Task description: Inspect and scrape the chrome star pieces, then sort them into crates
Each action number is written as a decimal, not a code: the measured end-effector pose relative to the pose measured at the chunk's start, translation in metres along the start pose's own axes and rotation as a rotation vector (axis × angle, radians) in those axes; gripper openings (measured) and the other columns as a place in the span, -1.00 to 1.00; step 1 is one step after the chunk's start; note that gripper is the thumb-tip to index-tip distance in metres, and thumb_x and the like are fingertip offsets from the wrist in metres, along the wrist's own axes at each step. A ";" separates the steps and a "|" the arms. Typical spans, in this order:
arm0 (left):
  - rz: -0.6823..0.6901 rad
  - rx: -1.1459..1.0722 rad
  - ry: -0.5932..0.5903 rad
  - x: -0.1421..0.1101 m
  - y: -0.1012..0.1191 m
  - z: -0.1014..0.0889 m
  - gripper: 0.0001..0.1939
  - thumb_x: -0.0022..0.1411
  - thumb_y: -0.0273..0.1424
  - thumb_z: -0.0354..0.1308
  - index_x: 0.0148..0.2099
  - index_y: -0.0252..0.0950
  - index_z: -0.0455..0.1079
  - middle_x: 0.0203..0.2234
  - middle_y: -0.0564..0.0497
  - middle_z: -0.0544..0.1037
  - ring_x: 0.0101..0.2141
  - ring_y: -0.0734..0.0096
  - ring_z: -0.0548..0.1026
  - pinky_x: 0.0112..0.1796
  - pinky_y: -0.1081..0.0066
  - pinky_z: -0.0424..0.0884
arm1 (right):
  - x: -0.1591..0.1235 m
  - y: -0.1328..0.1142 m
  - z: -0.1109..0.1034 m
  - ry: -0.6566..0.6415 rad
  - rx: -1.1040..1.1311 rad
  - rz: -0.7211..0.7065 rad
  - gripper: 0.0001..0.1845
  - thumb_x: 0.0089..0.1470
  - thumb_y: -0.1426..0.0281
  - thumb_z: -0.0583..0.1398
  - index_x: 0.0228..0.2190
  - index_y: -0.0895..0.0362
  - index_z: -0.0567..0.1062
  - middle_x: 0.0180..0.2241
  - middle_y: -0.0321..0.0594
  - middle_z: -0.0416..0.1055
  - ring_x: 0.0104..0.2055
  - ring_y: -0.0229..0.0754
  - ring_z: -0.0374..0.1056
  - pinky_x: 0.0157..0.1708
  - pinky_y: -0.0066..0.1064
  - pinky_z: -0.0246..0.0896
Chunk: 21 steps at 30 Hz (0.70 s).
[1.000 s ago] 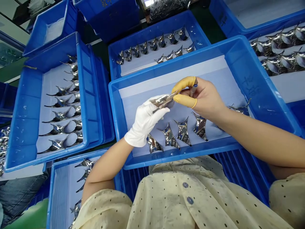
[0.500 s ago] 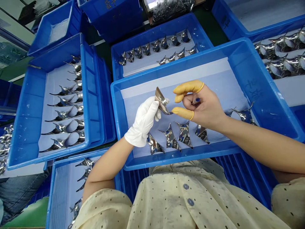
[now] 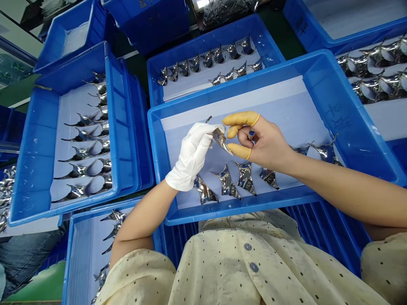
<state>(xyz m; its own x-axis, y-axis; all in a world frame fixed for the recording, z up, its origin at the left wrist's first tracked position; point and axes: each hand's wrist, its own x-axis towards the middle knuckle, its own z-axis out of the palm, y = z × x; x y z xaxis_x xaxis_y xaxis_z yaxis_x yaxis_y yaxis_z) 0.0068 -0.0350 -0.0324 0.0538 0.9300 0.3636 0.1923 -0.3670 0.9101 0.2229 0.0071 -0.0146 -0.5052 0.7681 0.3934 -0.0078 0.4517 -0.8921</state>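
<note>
My left hand (image 3: pixel 194 152), in a white glove, is closed on a shiny curved metal piece (image 3: pixel 221 140) with pointed corners, held above the blue tray (image 3: pixel 235 214) in front of me. My right hand (image 3: pixel 254 137) has yellow finger covers on the thumb and fingers. Its thumb and forefinger are apart, close to the right side of the piece; whether they touch it I cannot tell. Below the hands, several similar metal pieces (image 3: pixel 245 178) lie in a row along the tray's near side. More pieces (image 3: pixel 326 152) lie at its right, partly behind my right forearm.
Another blue tray (image 3: pixel 152 67) with rows of metal pieces stands beyond. To the left, a stacked blue tray (image 3: pixel 27 148) holds more pieces, and a lower tray (image 3: pixel 71 254) sits near my left elbow. Further pieces (image 3: pixel 378 89) stand in rows at the right.
My right hand has moved left, closer to the metal piece. The piece has turned in my left hand, so a thin curved tip now shows above the glove.
</note>
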 end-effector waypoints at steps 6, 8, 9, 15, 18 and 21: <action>-0.037 0.053 0.023 0.001 0.007 0.001 -0.51 0.54 0.08 0.09 0.04 -0.14 0.68 -0.13 -0.12 0.64 -0.29 0.25 0.51 -0.13 0.21 0.51 | 0.001 0.005 0.001 0.017 -0.025 -0.053 -0.49 0.09 0.54 0.36 0.08 0.05 0.49 -0.20 -0.33 0.54 -0.57 -0.47 -0.03 -0.56 -0.50 0.09; -0.048 0.032 0.028 0.001 0.009 0.002 -0.51 0.52 0.09 0.11 0.01 -0.14 0.68 -0.17 -0.11 0.63 -0.31 0.25 0.49 -0.13 0.21 0.51 | 0.002 0.007 0.002 0.002 -0.036 -0.124 -0.51 0.09 0.52 0.37 0.05 0.04 0.50 -0.21 -0.33 0.54 -0.57 -0.46 0.00 -0.59 -0.51 0.07; -0.057 0.013 0.033 0.001 0.010 0.002 -0.51 0.51 0.10 0.13 -0.01 -0.15 0.68 -0.20 -0.10 0.63 -0.33 0.27 0.48 -0.15 0.21 0.51 | 0.002 0.008 0.003 -0.003 -0.045 -0.161 -0.55 0.10 0.49 0.39 0.02 0.03 0.53 -0.21 -0.31 0.55 -0.54 -0.44 0.06 -0.56 -0.50 0.11; -0.250 -0.130 -0.031 0.000 0.011 0.005 -0.42 0.45 0.18 0.18 0.06 -0.23 0.64 -0.51 0.03 0.51 -0.51 0.39 0.44 -0.36 0.35 0.47 | 0.007 0.000 0.004 0.138 -0.008 -0.076 -0.73 0.19 0.08 0.44 -0.27 0.00 0.65 -0.27 -0.16 0.56 -0.29 -0.15 0.41 -0.34 -0.26 0.36; -0.338 -0.260 -0.121 0.000 0.012 0.006 -0.18 0.40 0.33 0.09 0.31 -0.23 0.51 -0.51 0.03 0.56 -0.58 0.40 0.47 -0.52 0.41 0.41 | 0.014 -0.003 -0.001 0.310 0.216 0.089 -0.69 0.12 0.08 0.51 -0.26 0.00 0.64 -0.29 -0.25 0.50 -0.40 -0.26 0.28 -0.46 -0.33 0.22; -0.338 -0.328 -0.093 -0.001 0.019 0.007 0.02 0.31 0.47 -0.05 0.45 -0.19 0.34 -0.37 -0.08 0.67 -0.57 0.37 0.54 -0.58 0.41 0.38 | 0.022 0.003 -0.008 0.334 0.453 0.273 -0.54 0.00 0.04 0.56 -0.23 0.00 0.57 -0.45 -0.41 0.28 -0.57 -0.39 -0.06 -0.60 -0.41 -0.11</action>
<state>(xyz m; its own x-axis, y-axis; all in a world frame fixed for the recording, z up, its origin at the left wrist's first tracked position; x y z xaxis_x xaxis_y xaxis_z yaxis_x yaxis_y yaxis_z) 0.0169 -0.0427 -0.0172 0.1319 0.9908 0.0310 -0.1041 -0.0173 0.9944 0.2188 0.0295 -0.0070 -0.2442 0.9622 0.1206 -0.3185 0.0379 -0.9472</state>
